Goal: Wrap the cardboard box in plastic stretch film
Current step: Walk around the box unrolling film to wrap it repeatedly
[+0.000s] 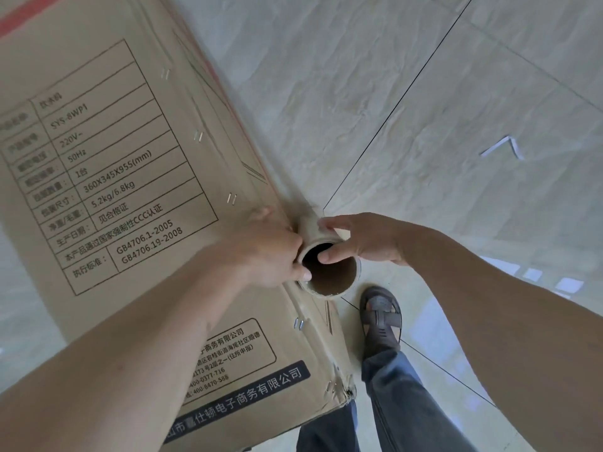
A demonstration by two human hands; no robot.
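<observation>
The cardboard box (124, 197) stands on the tiled floor (424, 109), its printed face turned up toward the camera, and the roll of stretch film (329, 269) stands upright against the box's edge, its hollow core open at the top. The right hand (362, 238) grips the roll's top: its thumb hooks inside the core while the other fingers (329, 223) curl over the far rim. The left hand (270, 252) presses against the box face right beside the roll, fingertips touching the near rim; whether it pins a loose end of film there cannot be told, since no film shows clearly on the cardboard.

The main risk, as I judge it, is the film's start slipping. If the left hand lifts before a turn overlaps, the tail would peel off the smooth cardboard. A thumb-in-core grip also gives weak control: a hard pull could tilt the roll or let it drop toward the sandalled foot (380, 316) just below the fingers. The torn lower corner (339, 386) could snag film.
</observation>
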